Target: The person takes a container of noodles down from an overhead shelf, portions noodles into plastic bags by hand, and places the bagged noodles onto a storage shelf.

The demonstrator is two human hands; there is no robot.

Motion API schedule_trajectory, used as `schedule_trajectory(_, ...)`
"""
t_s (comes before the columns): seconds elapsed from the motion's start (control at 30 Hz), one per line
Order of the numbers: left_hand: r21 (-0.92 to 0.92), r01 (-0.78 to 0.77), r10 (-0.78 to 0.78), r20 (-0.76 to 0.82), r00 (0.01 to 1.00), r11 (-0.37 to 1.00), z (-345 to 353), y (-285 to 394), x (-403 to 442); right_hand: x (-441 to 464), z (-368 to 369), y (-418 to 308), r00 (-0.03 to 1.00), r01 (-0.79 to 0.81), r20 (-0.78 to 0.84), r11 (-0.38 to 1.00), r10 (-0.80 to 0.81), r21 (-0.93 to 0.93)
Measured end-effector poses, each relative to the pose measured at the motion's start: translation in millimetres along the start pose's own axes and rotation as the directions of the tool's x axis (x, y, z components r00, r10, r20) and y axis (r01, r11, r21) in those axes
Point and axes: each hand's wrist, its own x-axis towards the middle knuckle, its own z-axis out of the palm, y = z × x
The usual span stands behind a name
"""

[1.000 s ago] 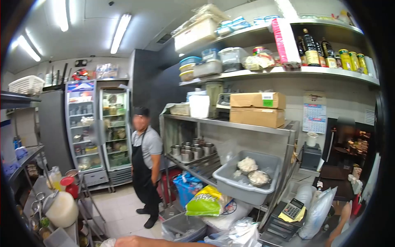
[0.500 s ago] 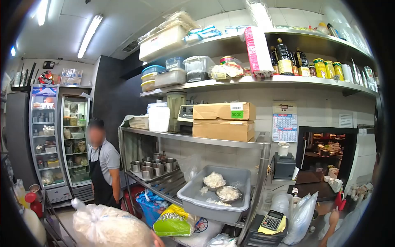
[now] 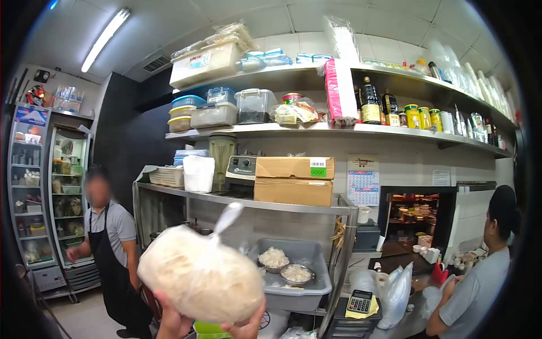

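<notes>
A large clear plastic bag (image 3: 197,274), knotted at the top and full of pale, off-white contents I cannot make out, is held up in front of me. My left hand (image 3: 172,317) supports it from below at its left end. At the lower right, my right hand (image 3: 248,322) cups the bag's underside, fingers partly hidden. Behind the bag, a grey plastic tub (image 3: 322,277) stands on the metal rack. Inside it are a bowl of white food like cooked rice (image 3: 297,273) and another white heap (image 3: 274,257).
Two cardboard boxes (image 3: 293,185) and a blender (image 3: 223,155) stand on the rack top. A person in a black apron (image 3: 110,243) is at left; another person (image 3: 480,282) works at the right counter. A calculator (image 3: 359,301) and white plastic bag (image 3: 395,296) are at lower right.
The plastic bag has risen and moved right, now before the rack and partly hiding the tub. Both my hands show beneath it. My view has turned right, revealing the second person.
</notes>
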Motion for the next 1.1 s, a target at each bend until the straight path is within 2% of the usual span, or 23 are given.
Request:
schedule_trajectory(0.07, 0.106, 0.11, -0.124, 0.131, 0.984, 0.988, 8.3, 14.6, 33.0, 4.0, 16.2, -9.3, 1.0, 0.001, 0.015, 0.991, -0.003, 0.135)
schedule_trajectory(0.13, 0.249, 0.198, -0.262, 0.257, 0.93, 0.948, 15.9, 23.6, 72.4, 20.9, 10.0, 5.9, 0.996, 0.051, -0.075, 0.989, -0.041, 0.138)
schedule_trajectory(0.2, 0.388, 0.258, -0.399, 0.346, 0.849, 0.885, 27.2, 28.2, 108.5, 45.6, 20.4, 3.7, 0.962, 0.209, -0.207, 0.966, -0.176, 0.149)
schedule_trajectory(0.27, 0.48, 0.276, -0.485, 0.39, 0.783, 0.833, 47.0, 31.2, 134.2, 71.2, 27.8, -5.2, 0.93, 0.314, -0.24, 0.941, -0.278, 0.126)
schedule_trajectory(0.37, 0.503, 0.255, -0.474, 0.373, 0.797, 0.826, 69.5, 27.9, 152.8, 107.7, 41.0, -34.0, 0.825, 0.515, -0.339, 0.848, -0.452, 0.124)
schedule_trajectory(0.5, 0.483, 0.214, -0.423, 0.379, 0.823, 0.849, 44.3, 20.8, 133.5, 157.0, 57.1, -72.9, 0.666, 0.674, -0.357, 0.733, -0.655, -0.088)
schedule_trajectory(0.57, 0.513, 0.159, -0.397, 0.396, 0.828, 0.843, 15.6, 17.6, 117.8, 182.9, 66.4, -93.6, 0.559, 0.731, -0.326, 0.639, -0.762, -0.24)
schedule_trajectory(0.63, 0.546, 0.136, -0.389, 0.382, 0.838, 0.827, -23.4, 15.8, 107.1, 205.8, 81.0, -114.7, 0.507, 0.746, -0.307, 0.588, -0.805, -0.311)
schedule_trajectory(0.73, 0.535, 0.179, -0.407, 0.345, 0.846, 0.826, -82.3, 19.9, 102.7, 242.0, 89.4, -134.6, 0.294, 0.756, -0.161, 0.332, -0.942, -0.564)
schedule_trajectory(0.8, 0.526, 0.245, -0.399, 0.202, 0.894, 0.815, -120.3, 20.2, 103.1, 261.2, 95.6, -147.2, 0.188, 0.72, -0.051, 0.173, -0.981, -0.672)
schedule_trajectory(0.87, 0.566, 0.244, -0.363, 0.107, 0.926, 0.788, -148.2, 23.5, 103.4, 271.8, 108.8, -154.6, 0.109, 0.632, 0.023, 0.051, -0.994, -0.773)
schedule_trajectory(0.9, 0.557, 0.243, -0.344, 0.084, 0.935, 0.794, -163.0, 24.1, 103.7, 280.1, 117.7, -155.7, 0.124, 0.738, -0.004, 0.095, -0.992, -0.668)
schedule_trajectory(1.0, 0.543, 0.273, -0.325, 0.001, 0.946, 0.795, -191.2, 33.2, 106.0, 306.2, 134.4, -152.2, 0.096, 0.738, 0.058, 0.032, -0.994, -0.674)
schedule_trajectory(1.03, 0.546, 0.268, -0.323, 0.005, 0.946, 0.793, -200.6, 39.1, 107.7, 327.1, 134.6, -148.6, 0.049, 0.785, 0.109, -0.029, -0.993, -0.619)
schedule_trajectory(1.07, 0.607, 0.26, -0.323, -0.006, 0.947, 0.751, -210.2, 45.8, 109.4, 337.4, 139.0, -148.4, 0.037, 0.707, 0.177, -0.099, -0.983, -0.7)
schedule_trajectory(1.1, 0.663, 0.248, -0.319, -0.015, 0.947, 0.706, -216.8, 51.9, 113.3, 350.5, 148.8, -145.6, 0.069, 0.719, 0.177, -0.074, -0.982, -0.691)
